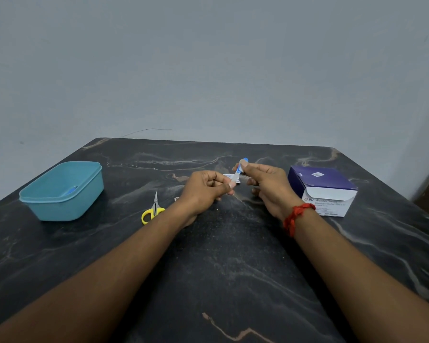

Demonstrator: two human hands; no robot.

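Both hands meet above the middle of the dark marble table (221,268). My right hand (265,184) pinches a thin blue-and-white stick-like item (240,167) that points up and away. My left hand (206,189) pinches its lower end, where a small white packet (234,179) shows between the fingers. Whether the packet and the stick are one piece I cannot tell. A red thread band circles my right wrist.
A teal plastic tub (62,191) stands at the left with a small blue item (71,190) inside. Yellow-handled scissors (152,210) lie left of my left wrist. An open box of alcohol swabs (325,191) sits at the right. A wall runs behind the table.
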